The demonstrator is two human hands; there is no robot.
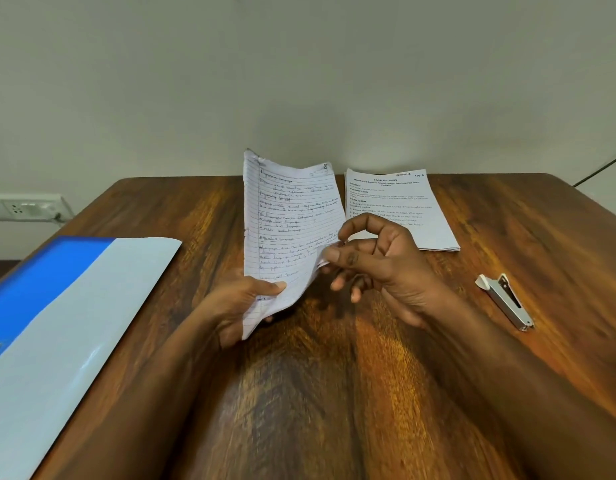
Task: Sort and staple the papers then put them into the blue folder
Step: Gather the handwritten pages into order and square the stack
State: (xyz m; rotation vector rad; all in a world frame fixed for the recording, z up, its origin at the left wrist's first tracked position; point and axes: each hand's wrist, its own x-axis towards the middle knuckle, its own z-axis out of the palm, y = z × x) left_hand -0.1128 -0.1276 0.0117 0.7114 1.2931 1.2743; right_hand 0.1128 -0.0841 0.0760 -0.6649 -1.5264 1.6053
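A bundle of lined handwritten papers stands upright above the middle of the wooden table. My left hand grips its bottom edge, thumb across the front sheet. At the bundle's right edge, my right hand pinches the sheets between thumb and forefinger. A stack of printed papers lies flat at the back, right of centre. A silver stapler lies on the table to the right, apart from both hands. The blue folder lies open at the left, its pale inner flap facing up.
A plain wall rises right behind the table's far edge. A white wall socket sits low at the left, and a dark cable runs down at the far right. The folder overhangs the table's left edge.
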